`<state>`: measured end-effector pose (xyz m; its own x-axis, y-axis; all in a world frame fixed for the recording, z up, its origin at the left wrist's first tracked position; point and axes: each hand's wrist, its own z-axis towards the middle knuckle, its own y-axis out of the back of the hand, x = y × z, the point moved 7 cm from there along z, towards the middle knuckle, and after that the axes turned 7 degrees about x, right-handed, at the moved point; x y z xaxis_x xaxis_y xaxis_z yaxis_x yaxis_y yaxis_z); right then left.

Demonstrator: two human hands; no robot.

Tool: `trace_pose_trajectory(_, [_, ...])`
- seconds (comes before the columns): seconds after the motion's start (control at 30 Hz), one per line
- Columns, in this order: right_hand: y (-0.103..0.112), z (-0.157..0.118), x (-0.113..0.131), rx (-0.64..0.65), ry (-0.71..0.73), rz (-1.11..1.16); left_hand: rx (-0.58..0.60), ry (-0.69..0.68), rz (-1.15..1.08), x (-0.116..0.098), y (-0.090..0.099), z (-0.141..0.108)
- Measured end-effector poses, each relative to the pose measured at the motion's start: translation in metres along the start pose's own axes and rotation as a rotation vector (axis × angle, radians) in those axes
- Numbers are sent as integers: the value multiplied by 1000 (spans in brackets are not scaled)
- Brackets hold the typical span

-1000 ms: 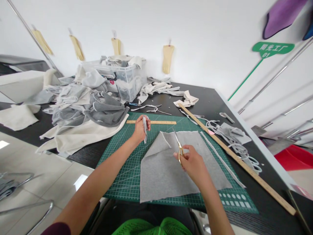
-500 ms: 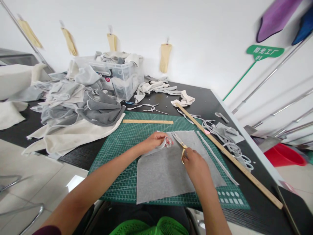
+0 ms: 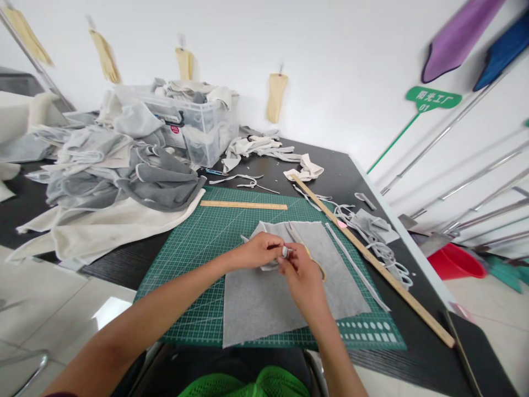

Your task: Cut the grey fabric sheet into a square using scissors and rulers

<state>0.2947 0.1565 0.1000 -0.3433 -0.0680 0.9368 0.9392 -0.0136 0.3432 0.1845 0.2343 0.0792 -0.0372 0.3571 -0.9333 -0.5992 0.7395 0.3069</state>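
A grey cloth (image 3: 264,309) lies spread on the green cutting mat (image 3: 185,264). Above its upper left part, my left hand (image 3: 260,251) pinches a narrow light-grey fabric strip (image 3: 285,252). My right hand (image 3: 301,270) meets it there, its fingertips closed on the same strip. Behind the right hand, gold-handled scissors (image 3: 322,270) rest on the cloth with their blades pointing away from me, partly covered by the hand. Another pale strip (image 3: 355,264) lies along the cloth's right edge.
A short wooden ruler (image 3: 243,205) lies across the mat's far part, and a long one (image 3: 397,286) runs down the right side. Fabric pieces (image 3: 91,160) pile up at left beside a clear plastic box (image 3: 206,127). Loose cord (image 3: 384,253) tangles at right.
My right hand has let go of the scissors, leaving them on the cloth, and has moved left to grip the strip with my left hand. The view has shifted slightly right.
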Motion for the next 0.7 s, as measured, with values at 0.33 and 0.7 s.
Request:
trace_pose_trajectory(0.33, [130, 9, -51, -485, 139, 559, -345, -25, 361, -6, 54, -18])
trace_pose_trajectory(0.7, [138, 8, -71, -371, -75, -252, -275, 102, 543, 20, 56, -19])
